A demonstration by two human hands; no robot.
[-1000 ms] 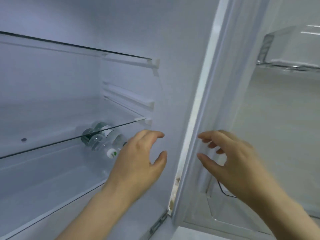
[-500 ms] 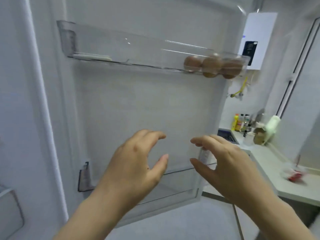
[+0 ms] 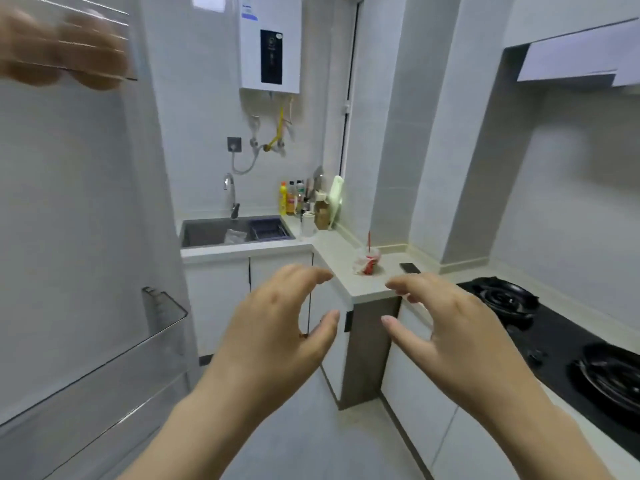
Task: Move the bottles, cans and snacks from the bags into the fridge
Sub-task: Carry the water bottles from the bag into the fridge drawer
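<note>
- Closest to me, the left hand [image 3: 277, 327] and the right hand [image 3: 450, 337] are up side by side in mid-air, palms facing each other. The fingers are loosely curved, thumbs out, and both hold nothing.
- The hands are apart from each other and touch neither the fridge nor the desk.
- On my left, the open fridge door [image 3: 69, 202] fills that whole side of the view, inner face towards me.
- Low on that door is a clear door bin [image 3: 162, 317]; I can't make out anything in it.
- Up in the top left corner is a second clear bin [image 3: 133, 46] holding brown eggs [image 3: 93, 50], blurred.
- On my right, a black hob [image 3: 554, 337] is set into the worktop, with two burners showing.
- Just past the fingertips, the desk [image 3: 332, 258] juts out at a corner. Near that corner stands a red-and-white cup or packet [image 3: 367, 264]; I can't tell which. A red stick pokes up from it.
- Just right of it a dark phone [image 3: 410, 268] lies flat, towards the desk's wall edge.
- Further back, the sink [image 3: 201, 233] is sunk into the desk's far left stretch, with the tap [image 3: 229, 192] behind it.
- In the far corner of the desk, right of the sink, is a cluster of bottles [image 3: 292, 199].
- On the back wall above is a white water heater [image 3: 270, 46], and top right is the extractor hood [image 3: 575, 57].
</note>
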